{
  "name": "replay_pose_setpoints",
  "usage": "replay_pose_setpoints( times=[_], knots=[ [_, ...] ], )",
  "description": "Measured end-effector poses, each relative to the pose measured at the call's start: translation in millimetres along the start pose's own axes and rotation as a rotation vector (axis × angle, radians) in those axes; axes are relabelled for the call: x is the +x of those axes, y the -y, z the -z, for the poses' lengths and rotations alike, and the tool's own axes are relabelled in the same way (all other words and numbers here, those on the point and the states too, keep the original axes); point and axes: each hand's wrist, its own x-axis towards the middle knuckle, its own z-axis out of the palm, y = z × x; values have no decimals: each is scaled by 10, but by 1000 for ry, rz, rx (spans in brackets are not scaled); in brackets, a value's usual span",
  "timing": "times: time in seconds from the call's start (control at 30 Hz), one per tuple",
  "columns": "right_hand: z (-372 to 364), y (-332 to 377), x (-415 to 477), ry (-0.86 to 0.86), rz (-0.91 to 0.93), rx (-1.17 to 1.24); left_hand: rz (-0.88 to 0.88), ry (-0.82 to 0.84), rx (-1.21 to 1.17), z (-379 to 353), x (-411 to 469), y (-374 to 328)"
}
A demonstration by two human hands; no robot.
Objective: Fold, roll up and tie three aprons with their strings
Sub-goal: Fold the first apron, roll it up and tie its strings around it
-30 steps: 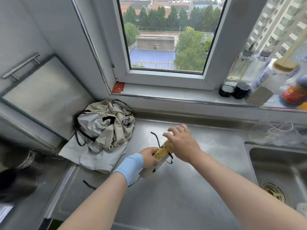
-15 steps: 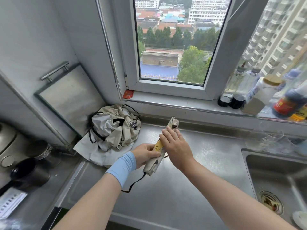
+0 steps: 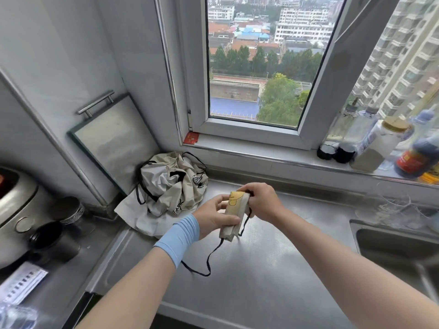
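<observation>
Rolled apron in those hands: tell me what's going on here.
A person at a steel counter under the window holds a rolled apron in both hands, raised above the surface. The left hand grips its lower part and the right hand closes round the top end. A black string hangs loose from the roll down to the counter, so it is not yet tied. A crumpled pile of aprons lies in the back corner.

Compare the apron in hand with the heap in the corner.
The rolled apron is tight; the heap is loose and crumpled. The left hand and right hand hold the rolled apron; the heap lies on the counter. The rolled apron shows yellow print, the heap black marks. Both are beige with black strings.
</observation>
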Motion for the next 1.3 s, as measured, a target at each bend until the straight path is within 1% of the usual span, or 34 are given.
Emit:
replay_pose_setpoints(
  times=[0.1,0.17,0.2,0.23,0.27,0.33,0.37,0.43,0.53,0.63,0.67,0.73,0.8,0.83,0.93,0.97,1.03,1.07,1.13,1.2,1.23,1.3],
  knots=[
    [62,44,39,80,-142,182,-41,-91,213,-43,36,-57],
    [114,111,24,146,-206,306,-12,-182,346,-18,73,-93],
    [142,158,9,163,-223,362,21,-206,361,14,84,-96],
    [167,209,3,178,-228,411,44,-184,343,35,82,-104],
    [183,252,5,201,-228,450,57,-124,299,40,75,-106],
    [211,319,3,289,-232,495,38,43,189,11,39,-125],
    [220,338,7,340,-232,510,20,96,163,-1,15,-153],
    [253,353,12,441,-220,546,8,129,131,13,-9,-229],
    [317,337,4,589,-173,626,45,154,112,67,-23,-324],
    [344,261,25,773,-130,784,74,154,67,106,-61,-377],
    [333,250,40,780,-137,809,80,161,26,128,-71,-387],
    [297,266,79,654,-194,781,112,147,-52,158,-86,-404],
    [262,314,105,511,-264,698,151,124,-69,134,-96,-408],
    [247,351,107,469,-285,614,171,120,-51,120,-83,-393],
    [221,419,119,332,-350,249,216,66,-12,90,-51,-347],
    [224,415,141,265,-381,196,222,36,-27,104,-38,-334],
    [248,400,167,179,-451,235,204,-12,-106,150,-23,-314],
    [260,390,165,185,-475,265,179,-30,-148,182,-12,-303],
    [272,352,151,277,-478,314,137,-37,-186,222,-4,-282],
    [252,323,130,357,-431,451,116,2,-184,211,-6,-294],
    [237,324,116,350,-405,521,106,20,-181,190,-13,-315],
    [209,310,118,248,-362,567,84,37,-190,166,-25,-371]
  ],
)
